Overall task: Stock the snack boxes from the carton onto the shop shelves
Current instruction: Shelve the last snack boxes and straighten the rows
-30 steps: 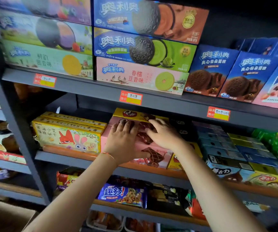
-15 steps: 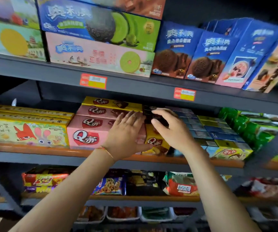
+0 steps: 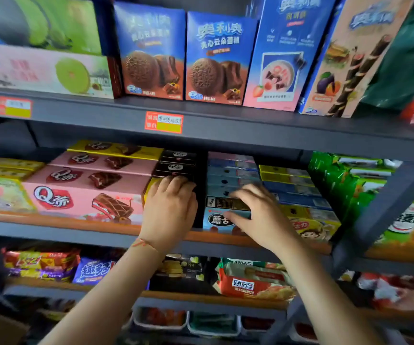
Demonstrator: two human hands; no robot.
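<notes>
Head view, middle shelf (image 3: 51, 221), front edge: my left hand (image 3: 168, 210) lies flat, fingers straight, on the yellow snack box (image 3: 151, 186); right hand (image 3: 255, 215) spread over the blue snack box (image 3: 217, 219). Step: squaring rows. Next, I judge: fetch more from carton, unseen.

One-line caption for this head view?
Left hand presses a yellow snack box beside pink boxes; right hand rests on blue boxes.
</notes>
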